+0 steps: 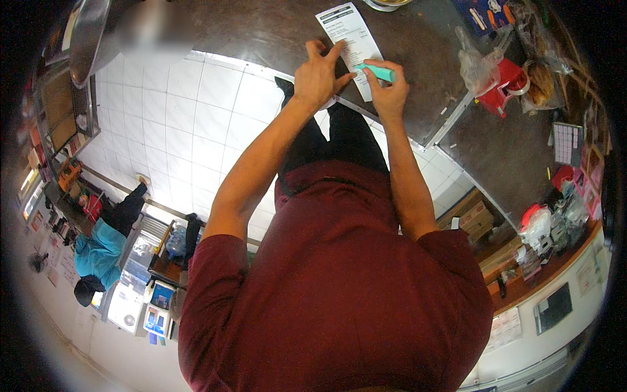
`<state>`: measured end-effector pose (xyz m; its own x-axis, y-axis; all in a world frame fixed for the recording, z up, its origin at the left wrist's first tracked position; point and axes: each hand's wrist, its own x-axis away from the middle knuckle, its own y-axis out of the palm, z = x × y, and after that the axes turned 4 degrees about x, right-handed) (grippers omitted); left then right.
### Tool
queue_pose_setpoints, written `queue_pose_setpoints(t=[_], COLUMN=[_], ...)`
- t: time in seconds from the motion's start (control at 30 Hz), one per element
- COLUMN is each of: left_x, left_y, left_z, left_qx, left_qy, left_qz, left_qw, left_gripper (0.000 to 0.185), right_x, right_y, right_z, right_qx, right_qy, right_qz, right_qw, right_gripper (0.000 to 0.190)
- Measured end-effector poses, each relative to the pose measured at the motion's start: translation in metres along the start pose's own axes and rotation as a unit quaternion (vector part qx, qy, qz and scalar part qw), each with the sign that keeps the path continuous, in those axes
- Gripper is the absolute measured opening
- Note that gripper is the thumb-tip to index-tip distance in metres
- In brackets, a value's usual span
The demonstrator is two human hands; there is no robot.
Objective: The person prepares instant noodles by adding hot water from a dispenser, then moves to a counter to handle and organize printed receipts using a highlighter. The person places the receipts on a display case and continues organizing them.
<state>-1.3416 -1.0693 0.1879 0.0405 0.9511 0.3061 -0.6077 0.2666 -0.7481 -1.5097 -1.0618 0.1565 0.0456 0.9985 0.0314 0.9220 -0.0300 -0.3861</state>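
A long printed paper slip (350, 29) lies on a dark brown table top (254, 29), its far end tilted to the left. My left hand (316, 76) rests at the slip's left edge with fingers spread, the index fingertip and thumb tip on the paper. A mint-green highlighter (382, 72) is held in my right hand (389, 95), between thumb and fingers. Its tip points left and meets the lower half of the slip, close to my left thumb. My hand and the pen cover part of the print.
Right of the slip lie a clear plastic bag (477, 63), a red plastic item (504, 88) and a calculator-like keypad (568, 142). A metal strip (453, 120) crosses the table. Part of a bowl (387, 4) shows at the top. A person in a blue top (100, 250) stands far left.
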Motion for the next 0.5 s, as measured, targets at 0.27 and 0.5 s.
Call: queue_pose_setpoints(t=[0.27,0.5], left_x=[-0.001,0.001], left_y=[0.002,0.002], left_z=[-0.002,0.000], left_qx=[-0.010,0.000], left_qy=[0.015,0.011], left_qz=[0.011,0.017], left_qw=[1.000,1.000], left_gripper=[0.070,0.071], right_x=[-0.008,-0.010], right_y=[-0.006,-0.012], right_z=[0.008,-0.006], right_qx=[-0.025,-0.022], right_qy=[0.019,0.060], right_qz=[0.061,0.036], right_qw=[0.998,0.997], right_gripper=[0.026,0.021])
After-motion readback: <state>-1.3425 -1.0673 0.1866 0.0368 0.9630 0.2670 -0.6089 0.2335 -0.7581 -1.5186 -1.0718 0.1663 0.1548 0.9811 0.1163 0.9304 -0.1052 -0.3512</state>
